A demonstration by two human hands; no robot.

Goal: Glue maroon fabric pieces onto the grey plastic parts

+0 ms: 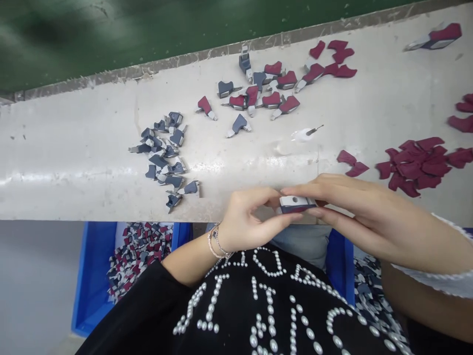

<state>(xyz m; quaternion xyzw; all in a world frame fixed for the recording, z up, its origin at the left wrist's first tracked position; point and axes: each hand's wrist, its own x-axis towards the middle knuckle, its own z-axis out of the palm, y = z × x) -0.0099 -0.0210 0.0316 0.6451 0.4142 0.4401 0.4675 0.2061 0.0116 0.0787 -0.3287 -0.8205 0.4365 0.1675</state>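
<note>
Both my hands meet at the near edge of the white worktable point(92, 162), pinching one small grey, white and maroon plastic part point(295, 203) between them. My left hand point(249, 219), with bead bracelets on the wrist, grips its left end with curled fingers. My right hand point(354, 207) holds its right end between thumb and stretched fingers. A cluster of grey parts point(166, 153) lies to the left of my hands. Assembled grey-and-maroon parts point(266, 91) lie further back. A heap of maroon caps point(421, 165) sits to the right.
A small white dish with a thin tool point(306, 133) lies behind my hands. More maroon caps point(334, 56) lie at the far edge beside a green surface point(148, 29). Blue bins point(92, 276) under the table hold mixed parts.
</note>
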